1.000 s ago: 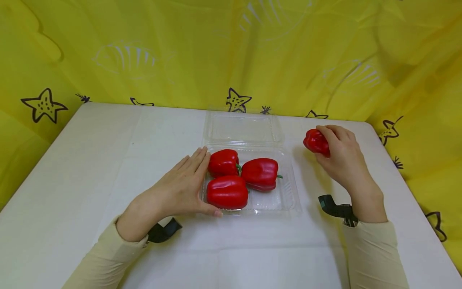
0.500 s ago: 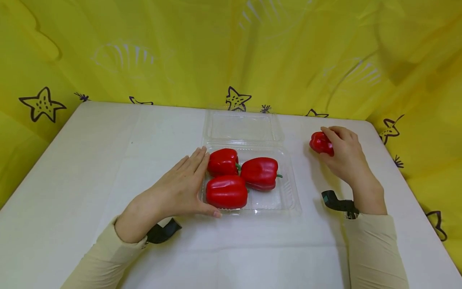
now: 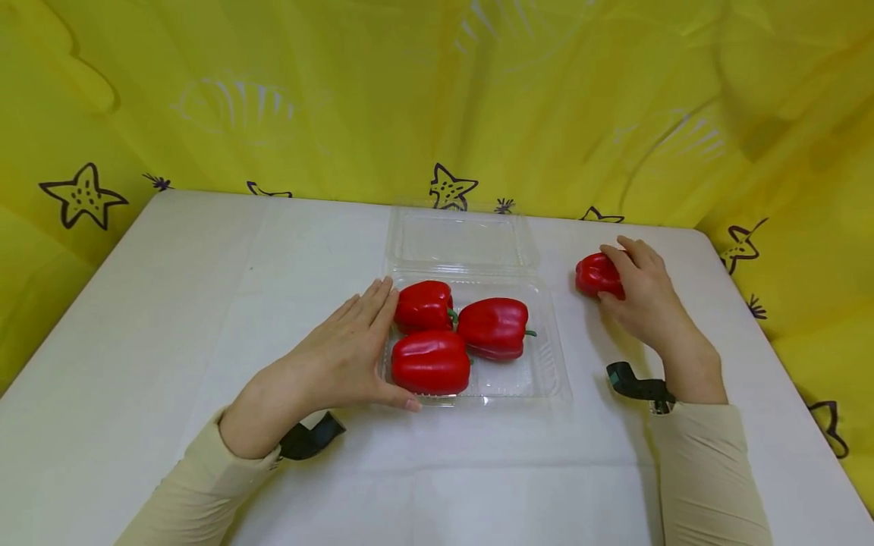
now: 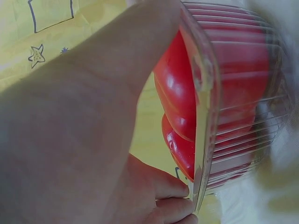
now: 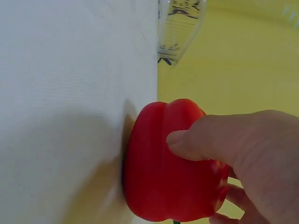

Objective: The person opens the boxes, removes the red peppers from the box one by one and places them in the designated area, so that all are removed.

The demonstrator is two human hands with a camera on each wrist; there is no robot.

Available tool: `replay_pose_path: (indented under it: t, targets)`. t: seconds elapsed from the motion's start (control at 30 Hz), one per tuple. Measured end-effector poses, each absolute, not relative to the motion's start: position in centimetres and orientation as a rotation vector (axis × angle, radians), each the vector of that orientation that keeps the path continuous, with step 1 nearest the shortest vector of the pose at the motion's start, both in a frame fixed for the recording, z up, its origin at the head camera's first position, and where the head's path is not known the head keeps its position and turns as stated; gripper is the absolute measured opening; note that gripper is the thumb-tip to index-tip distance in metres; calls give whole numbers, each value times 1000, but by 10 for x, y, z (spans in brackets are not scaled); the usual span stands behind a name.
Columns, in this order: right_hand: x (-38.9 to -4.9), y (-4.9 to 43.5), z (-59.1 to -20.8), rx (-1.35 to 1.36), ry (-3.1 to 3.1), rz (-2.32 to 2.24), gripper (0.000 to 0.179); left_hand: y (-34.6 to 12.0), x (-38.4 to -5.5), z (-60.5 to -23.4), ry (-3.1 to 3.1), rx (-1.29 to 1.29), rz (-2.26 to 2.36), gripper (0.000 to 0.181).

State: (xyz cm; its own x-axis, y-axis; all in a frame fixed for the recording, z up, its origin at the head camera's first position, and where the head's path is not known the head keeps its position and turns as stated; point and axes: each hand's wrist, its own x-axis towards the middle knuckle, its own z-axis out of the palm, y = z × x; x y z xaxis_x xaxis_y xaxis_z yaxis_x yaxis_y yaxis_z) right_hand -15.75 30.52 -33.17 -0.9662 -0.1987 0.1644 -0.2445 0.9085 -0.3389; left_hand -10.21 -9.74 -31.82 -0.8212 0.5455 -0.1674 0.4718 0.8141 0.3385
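Observation:
My right hand (image 3: 649, 299) holds a red bell pepper (image 3: 592, 274) at the right of the head view. In the right wrist view the thumb lies across this pepper (image 5: 161, 172), which is close to the white tabletop, its green stem at the bottom. My left hand (image 3: 334, 360) rests flat along the left side of a clear plastic clamshell box (image 3: 548, 371), fingers together and thumb spread to the front corner. Three more red bell peppers (image 3: 430, 362) lie in the box. The left wrist view shows the fingers at the box's rim (image 4: 205, 107).
The box's transparent lid (image 3: 464, 239) lies folded back toward the far edge of the white table (image 3: 171, 303). Yellow cloth (image 3: 355, 98) with sea-creature drawings hangs behind and along the sides. A dark camera mount is on each wrist.
The bell pepper in my right hand shifted right, then slightly back left and lower. The right fingers now sit higher on it. My left hand and the box have stayed put.

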Motion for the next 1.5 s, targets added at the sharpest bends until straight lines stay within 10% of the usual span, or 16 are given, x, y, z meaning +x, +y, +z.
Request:
replay_pose_path:
  t: [1.5]
  targets:
    - [-157,296,-336,418,-2861,539,49,-100,-104,-319,2736,803,427,134]
